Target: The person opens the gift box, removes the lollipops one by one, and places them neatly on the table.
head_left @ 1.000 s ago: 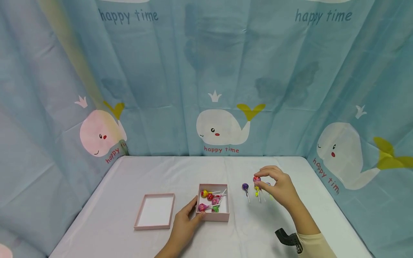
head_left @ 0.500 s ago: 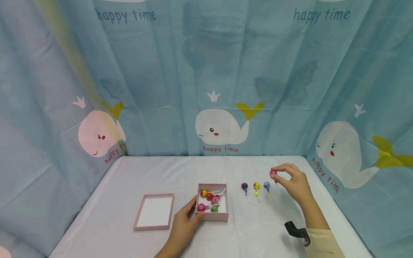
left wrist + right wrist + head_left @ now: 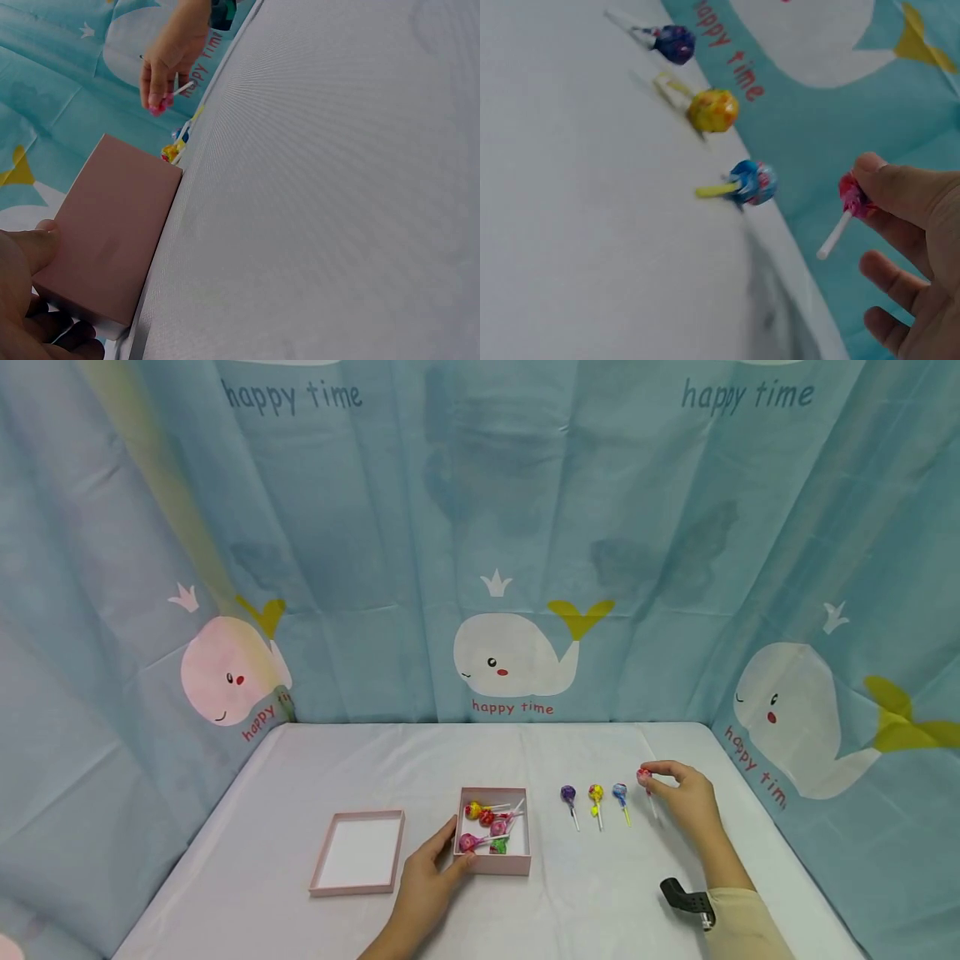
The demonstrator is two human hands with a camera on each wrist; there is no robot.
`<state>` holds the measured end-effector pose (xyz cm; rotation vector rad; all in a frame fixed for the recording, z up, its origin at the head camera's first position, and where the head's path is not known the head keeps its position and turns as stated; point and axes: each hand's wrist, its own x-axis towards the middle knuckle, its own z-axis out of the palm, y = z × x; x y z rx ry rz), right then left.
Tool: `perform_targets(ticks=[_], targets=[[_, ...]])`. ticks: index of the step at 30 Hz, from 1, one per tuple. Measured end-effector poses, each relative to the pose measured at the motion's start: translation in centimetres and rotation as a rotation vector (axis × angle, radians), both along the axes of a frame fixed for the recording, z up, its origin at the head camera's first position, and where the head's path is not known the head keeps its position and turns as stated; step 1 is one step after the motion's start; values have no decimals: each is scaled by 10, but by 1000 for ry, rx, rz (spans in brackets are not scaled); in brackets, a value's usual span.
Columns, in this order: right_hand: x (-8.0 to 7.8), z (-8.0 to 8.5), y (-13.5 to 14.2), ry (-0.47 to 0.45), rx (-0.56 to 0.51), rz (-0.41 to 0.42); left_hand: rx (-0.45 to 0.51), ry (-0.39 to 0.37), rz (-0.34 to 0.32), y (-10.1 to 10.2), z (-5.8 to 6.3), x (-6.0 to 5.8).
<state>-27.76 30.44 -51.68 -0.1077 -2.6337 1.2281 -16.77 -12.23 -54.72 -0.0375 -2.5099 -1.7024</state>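
My right hand (image 3: 687, 800) pinches a pink-and-red wrapped lollipop (image 3: 852, 199) by its head, between thumb and forefinger. Its white stick points down toward the table. To the left of that hand lie a blue lollipop (image 3: 619, 791), a yellow lollipop (image 3: 596, 792) and a purple lollipop (image 3: 567, 793) in a row, sticks toward me. My left hand (image 3: 429, 878) grips the pink box (image 3: 492, 865) at its left side, thumb at the front corner. Inside the box are several lollipops (image 3: 468, 842), in yellow, red, pink and green wrappers.
A shallow pink box lid (image 3: 363, 890) with a white inside lies left of the box. Everything stands on a white-covered table (image 3: 247, 860). Behind and at both sides hangs a blue whale-print curtain (image 3: 390, 568).
My right hand has carried the pink-and-red lollipop rightward from over the row, past the blue one, then lowered it slightly. My left hand has stayed at the box.
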Motion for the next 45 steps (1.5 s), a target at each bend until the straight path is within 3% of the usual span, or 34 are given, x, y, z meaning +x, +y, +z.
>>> perform_targets(ticks=[8, 19, 28, 45], targets=[[-4, -24, 6, -51, -41, 4, 6, 7, -6, 0, -1, 1], [-4, -39, 8, -35, -34, -6, 10, 20, -15, 0, -1, 1], [-7, -43, 6, 0, 0, -8, -2, 15, -3, -1, -1, 2], [-7, -39, 5, -37, 17, 10, 28, 31, -15, -1, -2, 2]])
